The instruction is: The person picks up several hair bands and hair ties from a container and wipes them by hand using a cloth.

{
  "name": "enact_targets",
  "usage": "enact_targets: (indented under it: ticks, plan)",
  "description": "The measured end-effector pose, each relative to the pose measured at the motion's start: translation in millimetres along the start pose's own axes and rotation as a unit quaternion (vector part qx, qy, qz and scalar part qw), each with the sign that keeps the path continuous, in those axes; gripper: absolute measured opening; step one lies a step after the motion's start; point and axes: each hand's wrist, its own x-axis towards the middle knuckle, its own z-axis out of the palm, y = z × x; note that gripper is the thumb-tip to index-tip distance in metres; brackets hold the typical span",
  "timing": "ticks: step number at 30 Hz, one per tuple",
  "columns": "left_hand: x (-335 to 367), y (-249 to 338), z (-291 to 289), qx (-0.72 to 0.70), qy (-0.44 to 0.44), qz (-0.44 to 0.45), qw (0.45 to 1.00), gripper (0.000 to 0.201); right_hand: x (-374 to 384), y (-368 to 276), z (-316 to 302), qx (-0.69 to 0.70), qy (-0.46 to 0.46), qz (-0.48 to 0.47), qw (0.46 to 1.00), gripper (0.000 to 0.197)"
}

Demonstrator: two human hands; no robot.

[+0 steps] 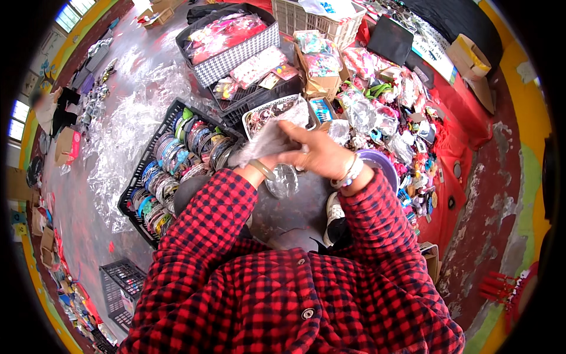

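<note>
My left hand (270,160) is mostly hidden and smeared by motion, with a pale bangle at its wrist; its fingers cannot be made out. Against it is a pale, greyish-pink, soft-looking thing (268,140), too blurred to name. My right hand (321,150) comes in from the other side, thumb and upper finger apart and reaching toward that pale thing. A light bracelet circles the right wrist. Just below the hands, a clear plastic package (283,182) shows. Beyond them stands a white basket (253,121) holding small items, partly covered by my hands.
A black crate (137,177) of rolled, many-coloured bands stands left. Behind are a patterned bin (227,68), a cardboard box (323,85) and a beige crate (318,26). Small goods (413,130) and a purple basin (382,160) lie right; clear plastic film (127,130) spreads over the left floor.
</note>
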Motion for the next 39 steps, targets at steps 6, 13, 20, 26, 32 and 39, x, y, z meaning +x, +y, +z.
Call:
enact_targets:
  ticks: [6, 13, 20, 26, 32, 39]
  plan:
    - [31.4, -24.7, -70.7, -0.450, -0.021, -0.159, 0.878, 0.034, 2.9, 65.5, -11.4, 0.142, 0.150, 0.243, 0.948, 0.046]
    - [20.5, 0.2, -36.4, -0.656, 0.133, -0.076, 0.739, 0.036, 9.7, 37.1, 13.3, 0.576, 0.233, 0.225, 0.751, 0.028]
    - [22.3, -5.4, -57.0, -0.829, 0.183, -0.087, 0.521, 0.032, 8.2, 60.7, -17.4, 0.602, 0.282, 0.172, 0.727, 0.030]
    - [14.1, -3.3, -52.4, -0.618, 0.267, -0.052, 0.737, 0.024, 13.3, 47.9, -14.1, 0.673, 0.268, 0.153, 0.672, 0.027]
    - [9.5, 8.8, -41.3, -0.680, 0.239, -0.067, 0.689, 0.026, 12.6, 49.7, -11.0, 0.660, 0.284, 0.164, 0.676, 0.028]
    - [8.2, 12.9, -48.9, -0.758, 0.267, -0.083, 0.589, 0.026, 17.5, 27.6, 1.0, 0.587, 0.312, 0.146, 0.733, 0.032]
